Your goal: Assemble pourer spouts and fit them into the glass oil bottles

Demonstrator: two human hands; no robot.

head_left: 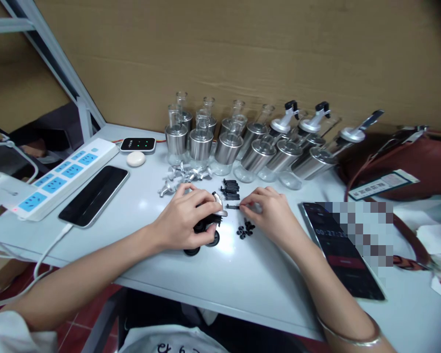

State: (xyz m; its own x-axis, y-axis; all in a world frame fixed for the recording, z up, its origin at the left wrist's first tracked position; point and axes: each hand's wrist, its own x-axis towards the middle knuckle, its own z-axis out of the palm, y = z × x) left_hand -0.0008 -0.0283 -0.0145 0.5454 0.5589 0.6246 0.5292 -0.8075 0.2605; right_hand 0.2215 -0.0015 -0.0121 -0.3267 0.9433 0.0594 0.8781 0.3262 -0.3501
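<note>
The left hand (189,215) gripped a silver-and-black pourer top (222,214) at its fingertips, probably rigid, light and slick, best held round its edge, while the right hand (267,212) pinched a slim black lever (232,207) jutting left from its fingertips.

The bottles (175,117) were smooth, clear glass inside shiny metal sleeves (200,144). Spouts (168,188) looked like silvery metal, the small strips (231,189) black plastic, the tabletop (242,289) smooth and glossy, the wall (206,54) matt cardboard.
</note>
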